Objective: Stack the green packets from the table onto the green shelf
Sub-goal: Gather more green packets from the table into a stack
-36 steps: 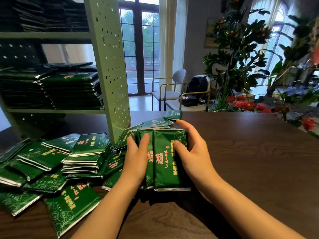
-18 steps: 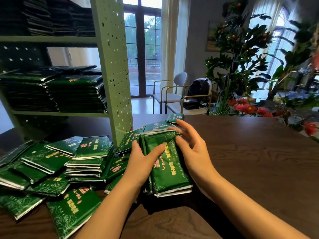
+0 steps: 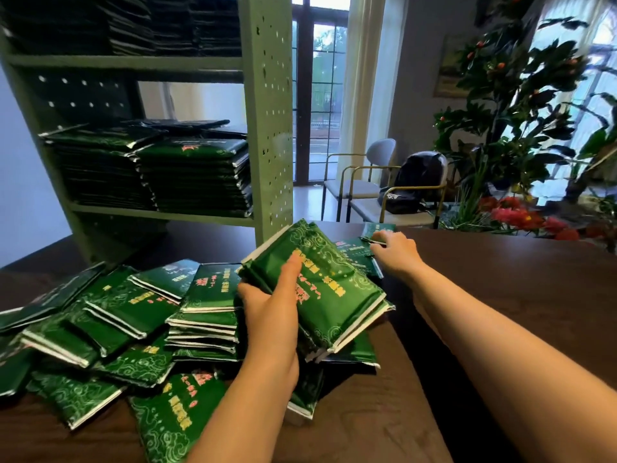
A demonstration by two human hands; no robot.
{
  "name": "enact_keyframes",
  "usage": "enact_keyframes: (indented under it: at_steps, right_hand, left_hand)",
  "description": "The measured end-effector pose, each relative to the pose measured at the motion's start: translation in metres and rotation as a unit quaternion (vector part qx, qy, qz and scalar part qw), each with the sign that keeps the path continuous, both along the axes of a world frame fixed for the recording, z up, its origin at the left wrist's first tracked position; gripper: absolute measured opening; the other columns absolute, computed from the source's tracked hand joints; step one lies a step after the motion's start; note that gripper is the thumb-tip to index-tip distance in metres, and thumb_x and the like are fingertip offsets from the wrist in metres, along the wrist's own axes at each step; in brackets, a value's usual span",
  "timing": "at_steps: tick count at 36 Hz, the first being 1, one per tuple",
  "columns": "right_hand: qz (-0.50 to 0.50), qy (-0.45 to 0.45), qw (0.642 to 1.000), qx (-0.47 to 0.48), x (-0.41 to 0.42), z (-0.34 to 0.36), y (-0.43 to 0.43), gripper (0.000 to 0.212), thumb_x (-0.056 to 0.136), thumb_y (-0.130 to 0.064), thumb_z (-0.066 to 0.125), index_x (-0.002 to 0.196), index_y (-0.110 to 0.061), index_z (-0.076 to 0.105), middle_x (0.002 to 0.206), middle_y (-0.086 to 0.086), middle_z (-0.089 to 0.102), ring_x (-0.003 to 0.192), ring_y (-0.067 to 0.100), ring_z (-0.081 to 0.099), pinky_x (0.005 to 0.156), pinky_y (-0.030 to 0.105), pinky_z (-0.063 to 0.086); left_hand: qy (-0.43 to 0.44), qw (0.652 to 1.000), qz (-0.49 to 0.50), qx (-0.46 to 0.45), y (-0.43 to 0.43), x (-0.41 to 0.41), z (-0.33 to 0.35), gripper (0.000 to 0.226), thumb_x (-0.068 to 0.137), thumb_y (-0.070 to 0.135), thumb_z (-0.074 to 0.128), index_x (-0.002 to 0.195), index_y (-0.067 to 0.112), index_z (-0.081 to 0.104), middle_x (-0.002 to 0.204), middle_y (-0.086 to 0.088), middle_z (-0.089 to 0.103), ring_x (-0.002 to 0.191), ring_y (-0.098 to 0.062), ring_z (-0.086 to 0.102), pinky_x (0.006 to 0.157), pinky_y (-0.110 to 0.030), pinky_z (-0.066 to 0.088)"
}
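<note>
The bundle of green packets (image 3: 320, 295) is held tilted in the left hand (image 3: 270, 315), thumb pressed across its top face. Beyond it, the right hand (image 3: 395, 253) curls its fingers onto a far packet (image 3: 379, 228); whether it grips cannot be told. Loose packets (image 3: 110, 312) cover the table (image 3: 500, 295) left of the left hand, with the green shelf (image 3: 267, 111) beyond them.

two hands (image 3: 270, 315) (image 3: 395, 252), two chairs (image 3: 364, 187) (image 3: 414, 213), one shelf (image 3: 267, 111)

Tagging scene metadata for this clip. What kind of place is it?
Probably a small shop or showroom, though that's a guess: a green shelf stacked with identical green packets, a dark wooden table, plus chairs and flowering plants by glass doors.
</note>
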State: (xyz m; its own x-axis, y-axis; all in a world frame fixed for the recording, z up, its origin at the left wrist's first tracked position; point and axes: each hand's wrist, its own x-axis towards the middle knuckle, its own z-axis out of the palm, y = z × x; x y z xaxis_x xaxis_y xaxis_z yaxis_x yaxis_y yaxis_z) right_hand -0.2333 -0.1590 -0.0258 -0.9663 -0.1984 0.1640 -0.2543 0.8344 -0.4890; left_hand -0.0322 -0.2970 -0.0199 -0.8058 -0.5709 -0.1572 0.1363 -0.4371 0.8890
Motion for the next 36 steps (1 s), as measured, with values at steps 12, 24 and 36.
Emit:
enact_keyframes:
  at_steps: [12,24,36]
  right_hand:
    - [0.029,-0.023,0.991,0.13,-0.059,-0.008,-0.03,0.054,0.097,-0.043,0.043,0.148,-0.029,0.032,0.156,0.014,0.02,0.142,0.036,0.017,0.114,0.047,0.021]
    - [0.038,-0.091,0.975,0.197,-0.064,-0.019,-0.04,0.05,0.101,-0.049,0.025,0.148,-0.032,0.029,0.158,0.01,0.018,0.145,0.036,0.01,0.117,0.052,0.008]
    - [0.012,-0.084,0.953,0.292,0.005,0.008,-0.022,0.051,0.098,-0.06,0.023,0.145,-0.042,0.03,0.157,0.009,0.02,0.139,0.041,0.022,0.114,0.049,0.017]
  left_hand:
    - [-0.023,0.998,0.033,-0.041,0.013,-0.007,-0.005,0.1,0.083,0.038,0.072,0.155,0.024,0.005,0.12,0.015,0.032,0.11,-0.004,0.036,0.096,-0.026,0.034]
    - [-0.055,0.998,0.028,-0.013,0.016,-0.005,-0.002,0.103,0.081,0.04,0.073,0.155,0.027,0.003,0.128,0.02,0.031,0.114,-0.003,0.036,0.094,-0.026,0.034]
    - [-0.042,0.999,0.031,0.01,0.011,-0.002,0.003,0.091,0.083,0.038,0.073,0.152,0.022,0.016,0.138,0.01,0.041,0.117,-0.013,0.049,0.093,-0.03,0.041]
